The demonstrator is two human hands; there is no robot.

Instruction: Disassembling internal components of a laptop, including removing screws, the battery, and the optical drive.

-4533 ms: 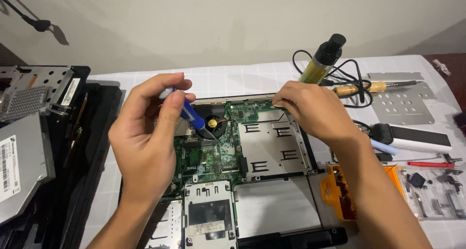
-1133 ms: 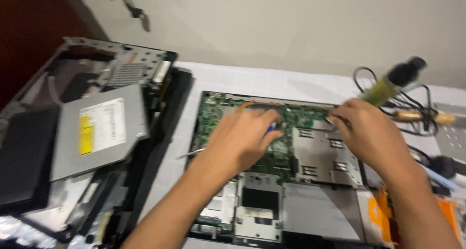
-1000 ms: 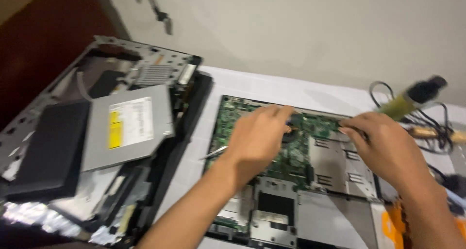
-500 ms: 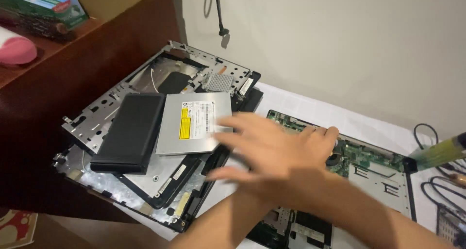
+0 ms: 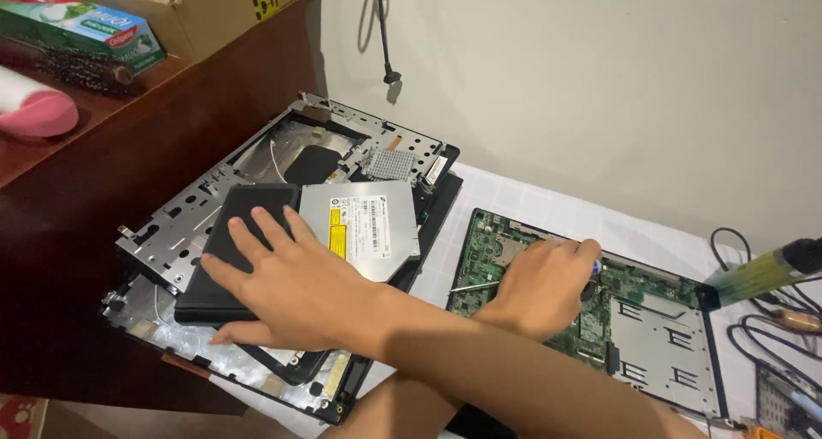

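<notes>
The left hand (image 5: 287,289) is laid flat, fingers spread, on the flat black rectangular battery pack (image 5: 231,255) that rests on the stripped grey metal laptop chassis (image 5: 257,174) at the left end of the white counter (image 5: 531,204); its grip is open and closed on nothing, only pressing or feeling the pack. Just beside the pack, touching its right edge, lies the slim silver optical drive with a yellow-and-white label (image 5: 364,225). The right hand (image 5: 544,285) is curled over the green laptop motherboard in its black tray (image 5: 634,311) near the counter's middle; its grip is closed around a blue-handled screwdriver (image 5: 594,268), whose thin shaft shows below the palm; the tip cannot be made out. A yellow-green tool with black cable (image 5: 758,272) lies toward the right edge. The step in hand is judged to be a sorting of removed parts while the board is steadied; the next move would call for the pack to be grasped at its edges, since a flat palm gives no hold.
</notes>
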